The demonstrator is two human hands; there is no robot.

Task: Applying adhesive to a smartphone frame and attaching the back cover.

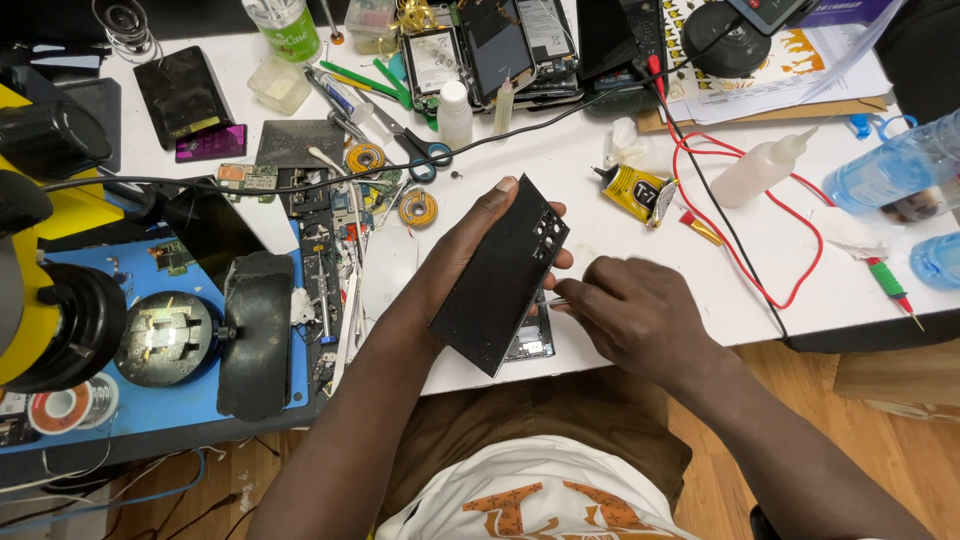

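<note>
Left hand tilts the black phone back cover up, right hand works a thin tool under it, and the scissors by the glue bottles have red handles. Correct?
Not quite: the head view shows the scissors have blue handles. The left hand does tilt the black back cover, and the right hand holds a thin tool.

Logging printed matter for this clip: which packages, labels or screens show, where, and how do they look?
Glue tube: right of centre on the table, yellow and black, crumpled.
Green-labelled bottle: top edge, clear with a green band.
Phone screens: top centre, dark rectangles, unlit.
Printed sheets: top right, white with yellow marks.
Black back cover: in the left hand's grip, unlabelled.
</note>
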